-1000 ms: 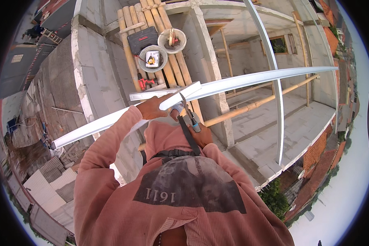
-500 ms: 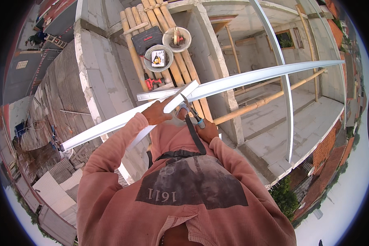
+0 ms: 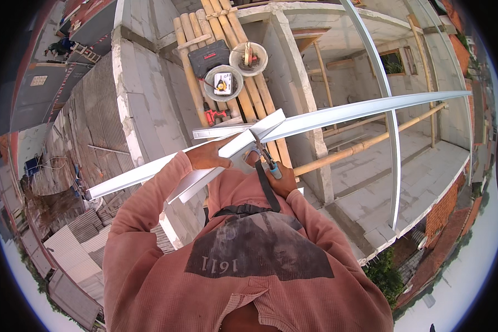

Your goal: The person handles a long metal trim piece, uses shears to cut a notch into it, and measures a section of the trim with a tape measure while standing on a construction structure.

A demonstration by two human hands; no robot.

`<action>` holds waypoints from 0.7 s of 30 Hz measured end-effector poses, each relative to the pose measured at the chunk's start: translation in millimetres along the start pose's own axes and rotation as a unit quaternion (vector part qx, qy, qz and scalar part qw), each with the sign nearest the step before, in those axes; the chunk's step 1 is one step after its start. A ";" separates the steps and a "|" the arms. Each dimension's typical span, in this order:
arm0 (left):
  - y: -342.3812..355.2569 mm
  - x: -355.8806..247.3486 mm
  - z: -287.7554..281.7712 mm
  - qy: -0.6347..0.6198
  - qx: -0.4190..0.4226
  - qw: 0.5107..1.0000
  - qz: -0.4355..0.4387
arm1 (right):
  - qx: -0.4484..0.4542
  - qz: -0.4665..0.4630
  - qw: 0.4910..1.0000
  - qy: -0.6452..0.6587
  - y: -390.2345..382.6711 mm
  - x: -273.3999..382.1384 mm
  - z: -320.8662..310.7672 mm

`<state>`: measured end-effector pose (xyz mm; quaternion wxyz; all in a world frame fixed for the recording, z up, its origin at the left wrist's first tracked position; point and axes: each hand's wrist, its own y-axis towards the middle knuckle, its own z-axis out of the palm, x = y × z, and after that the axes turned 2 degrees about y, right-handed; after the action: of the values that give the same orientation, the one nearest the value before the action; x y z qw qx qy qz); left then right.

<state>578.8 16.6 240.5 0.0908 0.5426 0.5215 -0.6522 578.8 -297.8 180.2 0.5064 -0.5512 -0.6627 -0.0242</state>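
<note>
My left hand (image 3: 209,155) is closed around a short, pale metal channel (image 3: 196,181) that slants across in front of my waist. In my right hand (image 3: 284,180) are tin snips (image 3: 274,167) with grey-blue grips. Their jaws meet the near edge of the short channel, just right of my left hand; how far they bite in I cannot tell. Behind it a long metal channel (image 3: 337,117) stretches from lower left to far right. Another metal piece (image 3: 218,131) lies behind the short channel.
Bamboo poles (image 3: 194,105) form a platform ahead, bearing a red cordless drill (image 3: 217,115), a dark tool case (image 3: 209,57) and two buckets (image 3: 240,86) of tools. Block walls (image 3: 135,110) flank it, with drops beyond. An upright metal channel (image 3: 394,166) crosses the long one at right.
The short channel has tilted and its lower end shows more. The snips' jaws have shifted along its edge, and my right hand sits slightly lower. The whole view has shifted slightly.
</note>
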 end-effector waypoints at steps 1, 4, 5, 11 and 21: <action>1.1 -4.2 -1.8 -0.024 0.013 0.999 -0.023 | 0.011 0.011 1.000 -0.009 -1.5 -1.9 -1.0; 6.3 3.4 -3.0 -0.029 0.021 0.997 -0.062 | 0.033 0.045 0.998 -0.026 -0.6 4.3 -5.3; 5.5 7.0 -2.5 -0.016 0.001 0.998 -0.068 | 0.031 0.045 0.998 -0.027 0.5 7.5 -9.3; 5.9 31.9 1.9 0.090 -0.110 0.988 -0.065 | 0.175 0.092 0.980 0.024 5.6 48.0 -50.4; -1.7 -2.4 -24.6 0.211 -0.142 0.967 0.008 | 0.272 0.091 0.952 0.102 -9.9 74.4 -106.0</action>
<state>593.7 35.4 246.7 0.0594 0.6536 0.6118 -0.4416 648.7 -311.7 288.8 0.7019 -0.4451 -0.5361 0.1476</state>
